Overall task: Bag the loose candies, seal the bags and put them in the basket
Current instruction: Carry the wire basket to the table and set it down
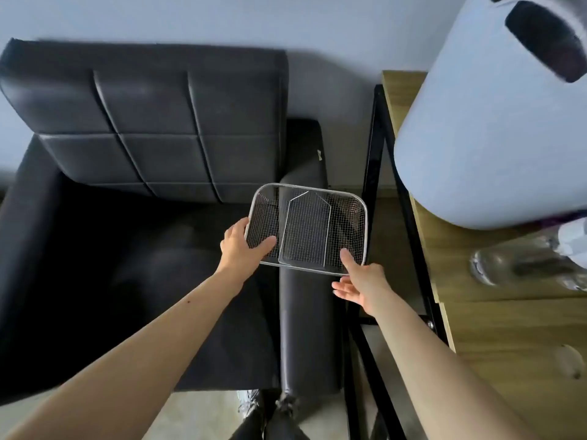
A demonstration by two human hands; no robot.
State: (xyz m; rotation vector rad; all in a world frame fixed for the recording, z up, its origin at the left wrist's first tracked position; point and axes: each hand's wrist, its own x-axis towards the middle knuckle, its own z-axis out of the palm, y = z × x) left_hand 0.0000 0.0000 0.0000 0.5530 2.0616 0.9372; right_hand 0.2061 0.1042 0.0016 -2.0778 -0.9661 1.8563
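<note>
A shallow wire-mesh basket with a silver rim sits over the right armrest of a black armchair. It looks empty. My left hand grips its left near edge, thumb on the mesh inside. My right hand is at the near right corner, thumb up against the rim and fingers spread below it. No candies or bags are in view.
The black leather armchair fills the left and middle. To the right stands a wooden table on a black metal frame, bearing a large white rounded appliance and a clear glass jar. The person's legs show at the bottom.
</note>
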